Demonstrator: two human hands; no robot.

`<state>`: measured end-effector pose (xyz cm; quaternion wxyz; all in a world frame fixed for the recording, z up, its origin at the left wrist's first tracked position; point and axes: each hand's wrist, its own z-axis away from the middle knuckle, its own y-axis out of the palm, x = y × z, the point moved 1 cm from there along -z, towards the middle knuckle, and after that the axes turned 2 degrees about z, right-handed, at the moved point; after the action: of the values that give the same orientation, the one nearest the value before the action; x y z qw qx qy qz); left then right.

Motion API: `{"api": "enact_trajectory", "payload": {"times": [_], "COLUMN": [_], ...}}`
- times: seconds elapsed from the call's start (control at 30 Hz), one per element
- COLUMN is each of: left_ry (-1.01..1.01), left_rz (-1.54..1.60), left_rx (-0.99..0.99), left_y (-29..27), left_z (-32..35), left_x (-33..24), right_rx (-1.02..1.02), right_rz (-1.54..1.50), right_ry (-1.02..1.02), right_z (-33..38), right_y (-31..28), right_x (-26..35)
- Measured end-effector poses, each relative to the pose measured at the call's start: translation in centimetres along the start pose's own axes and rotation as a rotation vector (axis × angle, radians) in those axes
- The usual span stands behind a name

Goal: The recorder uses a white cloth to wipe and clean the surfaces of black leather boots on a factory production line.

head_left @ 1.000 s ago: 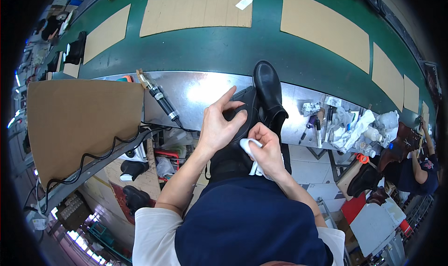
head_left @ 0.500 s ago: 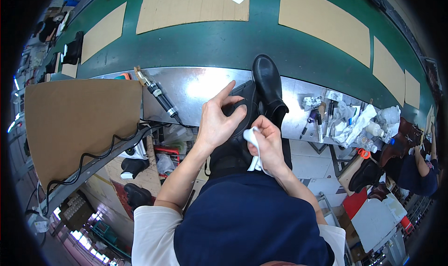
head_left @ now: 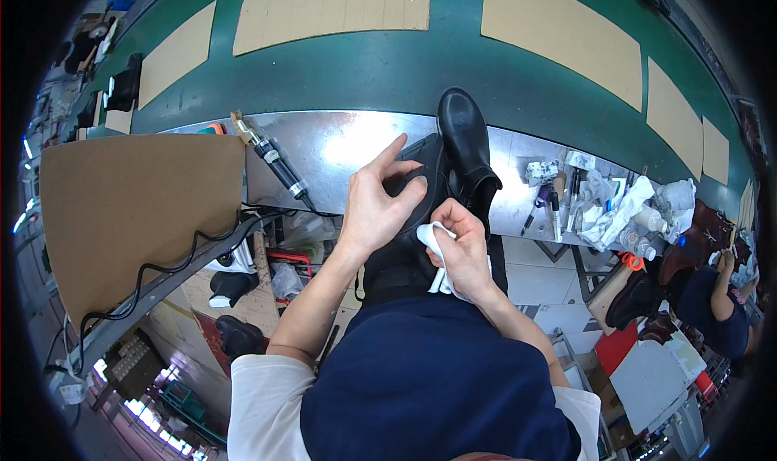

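My left hand (head_left: 379, 202) is closed around a black boot (head_left: 427, 155) near the front edge of the metal worktop, its thumb across the boot and its index finger stretched along the side. In my right hand (head_left: 460, 246) a folded white cloth (head_left: 433, 236) is pinched between thumb and fingers, close to the near end of that boot. A second black boot (head_left: 463, 125) lies right beside the held one, toe pointing away from me, touching neither hand. My palms and lap hide part of the held boot.
Behind the metal worktop (head_left: 356, 169) runs a green surface (head_left: 364, 76) with cardboard sheets (head_left: 332, 8). A black cylindrical tool (head_left: 279, 165) lies left; a cardboard panel (head_left: 142, 218) stands beside it. Pens, crumpled tissues (head_left: 607, 226) and bottles crowd the right. A co-worker (head_left: 716, 303) is far right.
My right hand and the cloth have shifted slightly left along the boot. My left hand keeps its hold. At the far right, the co-worker's arms have moved.
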<state>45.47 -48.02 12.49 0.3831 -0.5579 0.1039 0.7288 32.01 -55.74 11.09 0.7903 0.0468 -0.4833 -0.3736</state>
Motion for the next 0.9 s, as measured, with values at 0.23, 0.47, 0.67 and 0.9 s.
{"api": "enact_trajectory", "payload": {"times": [0.23, 0.47, 0.67, 0.9], "left_ry": [0.018, 0.009, 0.005, -0.001], "left_rz": [-0.011, 0.004, 0.005, -0.004], "left_rx": [0.004, 0.005, -0.004, 0.002], "left_y": [-0.1, -0.1, -0.1, -0.1], "left_z": [0.0, 0.0, -0.1, 0.0], "left_x": [0.2, 0.1, 0.2, 0.0], "right_rx": [0.034, 0.020, -0.073, -0.136], "right_rz": [0.038, 0.109, -0.063, -0.142], "right_ry": [-0.042, -0.081, 0.036, 0.112], "right_z": [0.0, 0.2, 0.0, 0.1], "right_y": [0.0, 0.2, 0.5, 0.9], "right_x": [-0.5, -0.5, 0.1, 0.5]}}
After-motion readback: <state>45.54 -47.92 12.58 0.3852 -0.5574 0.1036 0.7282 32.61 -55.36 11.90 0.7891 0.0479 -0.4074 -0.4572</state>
